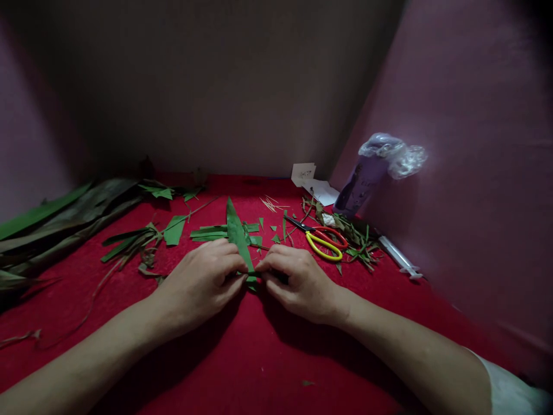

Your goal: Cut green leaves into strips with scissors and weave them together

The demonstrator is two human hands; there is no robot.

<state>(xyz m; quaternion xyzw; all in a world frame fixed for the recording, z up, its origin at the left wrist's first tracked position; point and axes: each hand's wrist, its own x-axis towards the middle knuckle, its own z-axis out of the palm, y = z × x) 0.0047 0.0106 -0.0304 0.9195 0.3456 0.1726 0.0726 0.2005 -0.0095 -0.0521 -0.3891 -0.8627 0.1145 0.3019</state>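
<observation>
A long pointed green leaf [237, 230] stands out between my two hands over the red cloth, its tip toward the far wall. My left hand [207, 274] is closed in a pinch on a narrow leaf strip [253, 274] that crosses the leaf's near end. Opposite it, my right hand [298, 279] pinches the other end of that strip. Fingertips of both hands nearly meet there, and what lies under them is partly hidden. Just beyond my left hand are cut leaf strips [209, 233].
Scissors [322, 239] with red and yellow handles lie right of centre. Behind them are dry leaf scraps [358, 242], a syringe [400, 256] and a purple container [360, 181] topped with clear plastic. Thin sticks [272, 204] lie at the back; large leaves [78, 216] cover the left.
</observation>
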